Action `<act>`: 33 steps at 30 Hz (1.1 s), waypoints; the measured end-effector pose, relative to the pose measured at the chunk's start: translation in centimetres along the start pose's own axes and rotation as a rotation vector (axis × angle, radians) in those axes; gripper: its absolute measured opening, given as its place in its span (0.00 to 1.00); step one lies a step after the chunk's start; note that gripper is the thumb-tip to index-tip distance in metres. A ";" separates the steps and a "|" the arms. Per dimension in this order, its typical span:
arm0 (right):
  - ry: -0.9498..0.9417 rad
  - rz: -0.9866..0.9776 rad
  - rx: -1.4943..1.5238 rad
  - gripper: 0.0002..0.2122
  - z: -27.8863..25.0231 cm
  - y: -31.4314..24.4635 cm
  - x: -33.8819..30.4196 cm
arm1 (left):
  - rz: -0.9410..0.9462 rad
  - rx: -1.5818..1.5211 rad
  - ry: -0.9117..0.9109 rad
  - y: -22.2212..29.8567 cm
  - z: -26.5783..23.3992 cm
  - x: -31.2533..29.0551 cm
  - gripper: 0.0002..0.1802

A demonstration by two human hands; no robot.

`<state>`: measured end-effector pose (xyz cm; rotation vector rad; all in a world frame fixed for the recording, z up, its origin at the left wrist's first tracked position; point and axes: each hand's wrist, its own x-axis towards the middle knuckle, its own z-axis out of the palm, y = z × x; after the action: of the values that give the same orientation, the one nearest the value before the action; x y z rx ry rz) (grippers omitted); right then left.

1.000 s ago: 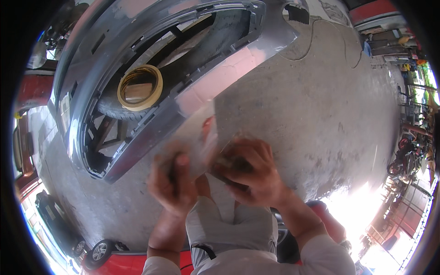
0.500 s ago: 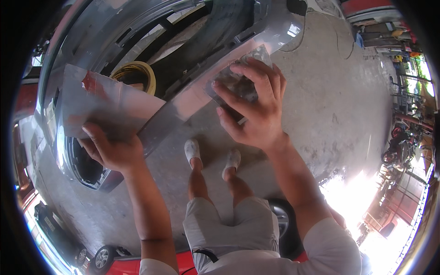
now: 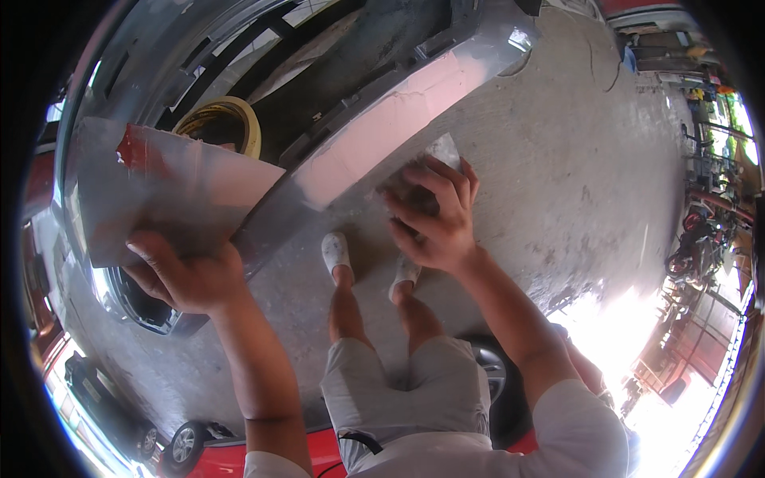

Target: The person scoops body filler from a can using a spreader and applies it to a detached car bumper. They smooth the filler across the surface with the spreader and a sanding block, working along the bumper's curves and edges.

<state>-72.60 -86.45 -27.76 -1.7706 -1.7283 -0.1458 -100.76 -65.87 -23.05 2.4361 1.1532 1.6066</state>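
My left hand (image 3: 187, 275) holds a flat grey metal board (image 3: 167, 195) with a dab of red filler at its upper left corner. My right hand (image 3: 430, 215) grips a thin flat spreader (image 3: 441, 151) and presses it against the edge of a grey car bumper (image 3: 335, 95). A pale pink patch of filler (image 3: 390, 127) runs along that bumper edge, just left of the spreader. The bumper lies on the concrete floor in front of my feet.
A yellow roll of tape (image 3: 221, 127) lies inside the bumper's hollow. My white shoes (image 3: 339, 253) stand on the concrete floor (image 3: 574, 175) below the bumper. A red car (image 3: 199, 446) is at the lower left. Workshop clutter and motorbikes (image 3: 701, 247) line the right rim.
Both hands were together near my body a second ago. The left hand has since moved out left with the board, and the right hand has slid down along the bumper edge with the spreader.
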 end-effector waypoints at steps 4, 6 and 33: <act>0.105 0.016 0.009 0.19 -2.7 -3.7 3.9 | 0.216 0.222 -0.021 0.4 -0.4 0.3 0.51; 0.118 -0.025 0.005 0.17 -2.4 -4.1 6.1 | 0.114 0.146 -0.005 1.1 0.0 0.5 0.51; 0.176 -0.052 0.026 0.20 -0.8 -4.8 8.5 | -0.474 -0.353 0.154 4.1 1.5 1.9 0.32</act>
<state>-75.74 -80.03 -21.06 -1.6434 -1.6426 -0.2919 -96.87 -67.21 -20.68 1.6944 1.2195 1.6816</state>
